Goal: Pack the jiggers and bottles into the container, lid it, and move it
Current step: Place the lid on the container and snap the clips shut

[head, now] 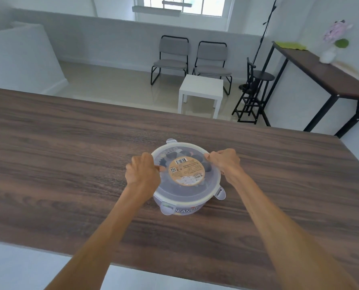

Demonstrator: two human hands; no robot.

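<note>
Fingers of the left hand (142, 170) are curled over the lid (187, 171) at its left rim, and the right hand (223, 160) pinches the opposite rim, so the round container (181, 206) sits squarely between both hands on the counter (69, 155). Neither hand's closer, and round means no long axis. Dark stuff shows through the lid, so packing looks done. I'd guess latching or lifting comes next; one tab (221, 193) sticks out loose.

Under your arms the desk (69, 143) shows dark wood grain with a matt finish; the container (182, 208) looks like translucent plastic, its lid (213, 176) smooth and cloudy, carrying a round tan paper label (187, 171)
</note>
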